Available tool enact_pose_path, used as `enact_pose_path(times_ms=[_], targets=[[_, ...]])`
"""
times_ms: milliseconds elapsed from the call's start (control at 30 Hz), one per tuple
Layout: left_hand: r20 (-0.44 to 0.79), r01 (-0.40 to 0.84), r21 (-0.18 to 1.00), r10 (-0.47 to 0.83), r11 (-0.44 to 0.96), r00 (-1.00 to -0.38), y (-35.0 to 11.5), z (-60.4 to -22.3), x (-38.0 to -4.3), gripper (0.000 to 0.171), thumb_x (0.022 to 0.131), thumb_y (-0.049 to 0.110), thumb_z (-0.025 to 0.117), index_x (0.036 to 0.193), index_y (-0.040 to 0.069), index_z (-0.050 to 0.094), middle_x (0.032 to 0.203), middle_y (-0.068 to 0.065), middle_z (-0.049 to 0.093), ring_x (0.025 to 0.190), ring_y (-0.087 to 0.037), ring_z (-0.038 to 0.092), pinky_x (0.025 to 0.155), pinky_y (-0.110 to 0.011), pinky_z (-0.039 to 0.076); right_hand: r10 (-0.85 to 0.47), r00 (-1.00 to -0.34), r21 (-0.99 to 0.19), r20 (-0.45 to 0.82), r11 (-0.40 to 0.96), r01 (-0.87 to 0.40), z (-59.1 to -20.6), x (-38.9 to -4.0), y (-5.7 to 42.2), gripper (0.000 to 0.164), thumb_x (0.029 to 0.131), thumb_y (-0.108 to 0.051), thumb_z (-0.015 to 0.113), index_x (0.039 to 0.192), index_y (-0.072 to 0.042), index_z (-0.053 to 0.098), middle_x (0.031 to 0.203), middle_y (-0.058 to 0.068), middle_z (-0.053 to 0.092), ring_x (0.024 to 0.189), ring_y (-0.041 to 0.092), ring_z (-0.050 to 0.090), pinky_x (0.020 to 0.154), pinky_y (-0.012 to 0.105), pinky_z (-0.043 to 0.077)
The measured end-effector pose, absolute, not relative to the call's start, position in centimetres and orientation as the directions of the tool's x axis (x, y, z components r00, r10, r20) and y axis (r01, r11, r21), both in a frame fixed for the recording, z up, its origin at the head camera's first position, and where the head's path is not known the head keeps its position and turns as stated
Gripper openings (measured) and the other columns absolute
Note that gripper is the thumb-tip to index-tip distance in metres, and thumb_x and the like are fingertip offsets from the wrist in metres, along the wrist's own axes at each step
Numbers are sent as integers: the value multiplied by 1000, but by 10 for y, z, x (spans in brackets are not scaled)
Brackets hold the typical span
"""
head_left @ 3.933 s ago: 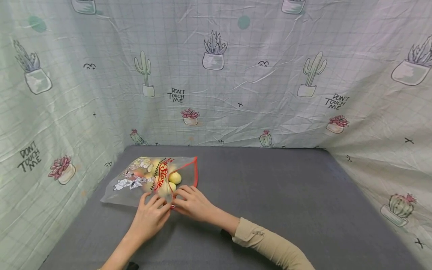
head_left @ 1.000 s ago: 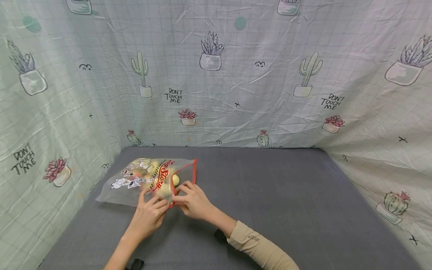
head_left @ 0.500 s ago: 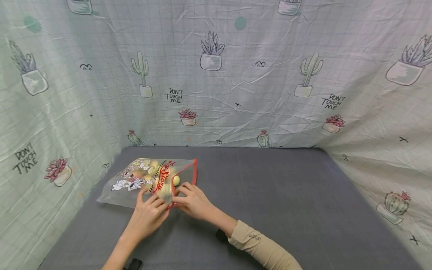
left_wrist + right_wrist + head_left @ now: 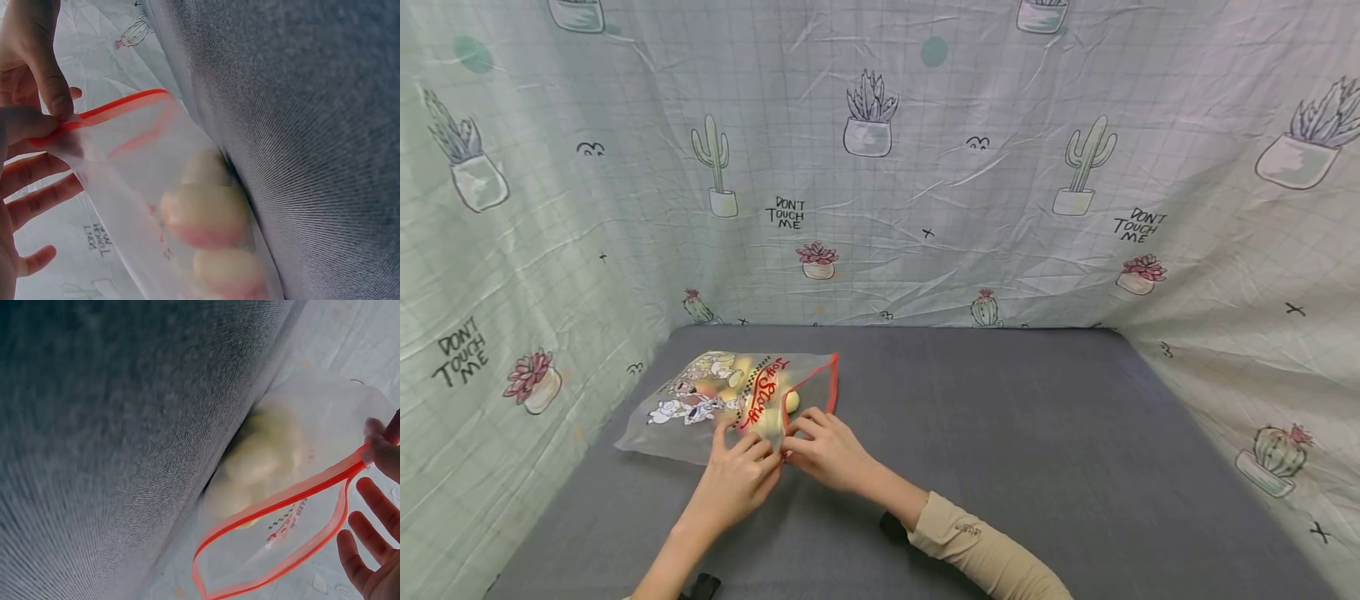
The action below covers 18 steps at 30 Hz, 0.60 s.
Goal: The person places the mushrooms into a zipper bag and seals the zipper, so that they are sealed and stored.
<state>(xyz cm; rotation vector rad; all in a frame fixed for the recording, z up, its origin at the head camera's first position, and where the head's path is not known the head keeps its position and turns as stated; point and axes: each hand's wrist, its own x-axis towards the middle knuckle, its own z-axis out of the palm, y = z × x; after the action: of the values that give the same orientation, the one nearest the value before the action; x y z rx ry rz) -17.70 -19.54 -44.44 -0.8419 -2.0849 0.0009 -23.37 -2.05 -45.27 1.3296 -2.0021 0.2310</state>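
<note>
A frosted zip bag (image 4: 662,429) with a red-edged mouth and cartoon print lies on the table's left half. Its mouth stands open toward the right, as the gap between the red edges shows in the right wrist view. Several rounded yellow and pink fruits (image 4: 209,212) show blurred through the plastic. At the mouth, one pale yellow fruit (image 4: 792,402) is partly in sight. My left hand (image 4: 736,479) pinches the near corner of the red edge between thumb and finger, other fingers spread. Beside it my right hand (image 4: 831,450) pinches the red zip strip (image 4: 294,494) at that same corner.
The dark grey table (image 4: 1000,433) extends to the right of the bag. Behind it and along both sides hangs a cloth (image 4: 925,192) printed with cacti. Dark devices (image 4: 703,586) sit under the wrists.
Since the earliest frame the upper red edge has been drawn over the mouth, covering more of the fruit. Over the last second both hands make only slight moves at the corner.
</note>
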Motion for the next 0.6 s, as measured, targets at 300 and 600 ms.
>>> enact_pose_path(times_ms=[300, 600], targets=[[713, 555, -315, 578, 769, -396, -197, -445, -176, 49, 92, 24, 22, 65, 11, 61, 63, 1, 54, 65, -18, 50, 83, -57, 31, -705, -227, 191, 672, 460, -867, -453, -235, -21, 10, 79, -29, 65, 89, -29, 66, 94, -9, 58, 87, 8, 47, 69, 18, 42], [713, 562, -328, 590, 759, -380, -197, -445, -174, 41, 88, 21, 28, 66, 10, 61, 63, 1, 55, 66, -19, 51, 82, -57, 32, -709, -249, 184, 660, 474, -861, -454, -235, -20, 11, 78, -29, 65, 89, -30, 65, 92, -9, 58, 87, 10, 47, 69, 18, 43]])
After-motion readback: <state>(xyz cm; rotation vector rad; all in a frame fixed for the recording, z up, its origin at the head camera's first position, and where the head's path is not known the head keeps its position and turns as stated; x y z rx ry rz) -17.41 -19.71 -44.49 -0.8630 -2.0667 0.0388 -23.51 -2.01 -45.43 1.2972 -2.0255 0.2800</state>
